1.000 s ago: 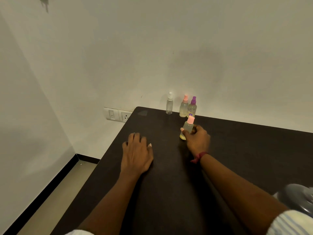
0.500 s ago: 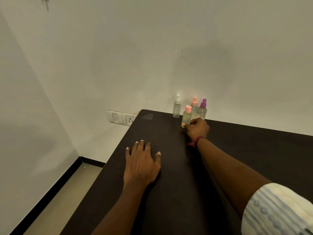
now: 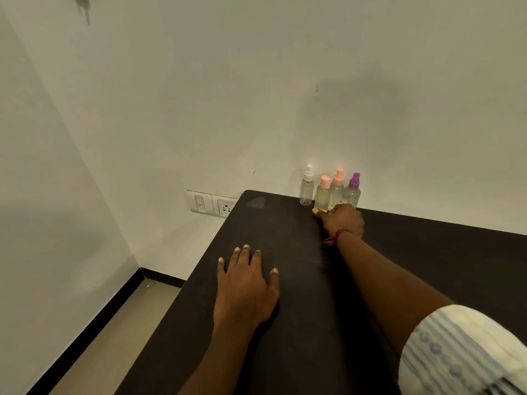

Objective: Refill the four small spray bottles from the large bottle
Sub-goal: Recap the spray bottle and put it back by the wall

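Spray bottles, four small ones, stand in a row at the far edge of the table, against the wall. Nearest me is my striped sleeve (image 3: 462, 352), low on the right. Beyond it my left hand (image 3: 245, 289) lies flat on the dark table (image 3: 427, 252), fingers straight and a little spread, holding nothing. Farther out, my right hand (image 3: 342, 220), with a red band (image 3: 338, 234) at the wrist, is curled round the foot of the front pink-capped bottle (image 3: 323, 195), thumb at its left side. That bottle stands upright between the white-capped bottle (image 3: 306, 189) and the taller pink-topped bottle (image 3: 338, 186), and the purple-topped bottle (image 3: 353, 191) is at the right end. The table is matt and nearly black. Left of its far corner a switch and socket plate (image 3: 212, 205) sits on the pale wall (image 3: 256, 95). Down on the left a beige floor (image 3: 114, 337) meets a black skirting (image 3: 85, 332). A second ago I held this bottle tilted, well short of the other three. Half a second ago it was upright just before them, and now it has joined the row. My left hand has stayed flat throughout.
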